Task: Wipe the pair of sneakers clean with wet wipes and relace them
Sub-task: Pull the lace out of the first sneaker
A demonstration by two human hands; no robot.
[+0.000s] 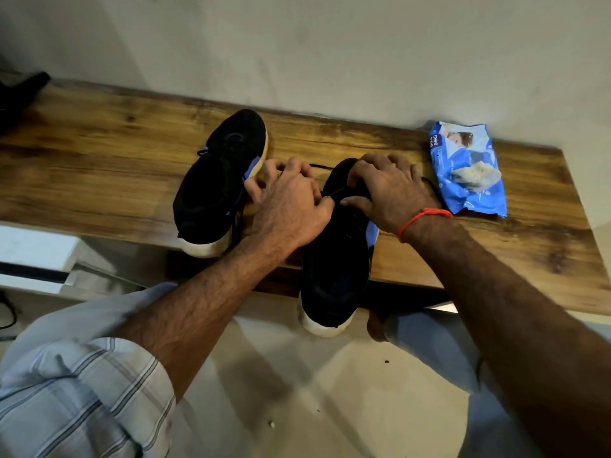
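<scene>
Both hands are down on the right sneaker [334,259], which sits on the wooden bench [99,166] with its white heel sticking out over the front edge toward me. From my feed, the left hand [291,200] has its fingers curled and its thumb tip pinching the black lace [344,193] right at the tongue area. The right hand [386,190] lies over the toe end of that same shoe, fingers bent down over it, thumb and forefinger pinching the lace just beside the left thumb. So 2 hands, both gripping the 1 lace, thumbs almost touching. A loop of lace pokes out beyond the knuckles on the far side, and another bit trails off to the right toward the wipes.

Right wrist has a red thread band [420,219] on it. Left forearm comes out of a rolled-up pale striped sleeve [76,391].

The left sneaker [218,186] is just beside the left hand, black with a blue side patch and a cream sole, toe pointing at the wall [330,54], heel slightly over the bench edge too. Its laces look loose, with 1 end hanging down near the heel.

The wet wipes pack [469,170], blue and white and crumpled, lies flat on the bench to the right of the right hand, close to the wall, with a white wipe sticking out of its opening. Something dark sits at the far left end of the bench, can't tell what it is.
</scene>
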